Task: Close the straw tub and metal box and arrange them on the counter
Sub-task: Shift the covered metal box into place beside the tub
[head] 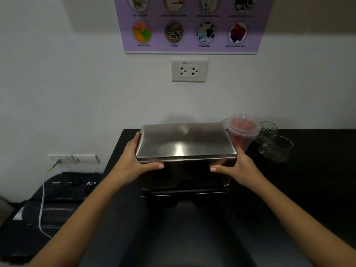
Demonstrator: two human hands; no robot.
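A shiny metal box (pixel 185 147) with its lid down stands on the black counter (pixel 308 180), near the wall. My left hand (pixel 134 162) grips its left side, thumb across the front. My right hand (pixel 238 166) grips its right side the same way. Just behind the box's right corner stands the clear plastic straw tub (pixel 243 132) with red straws inside and a clear lid on top; I cannot tell whether the lid is pressed shut.
Two clear glass cups (pixel 273 143) stand right of the tub by the wall. A black shredder (pixel 54 201) with a white cable sits lower, left of the counter. A wall socket (pixel 188 71) and a purple poster (pixel 192 24) are above.
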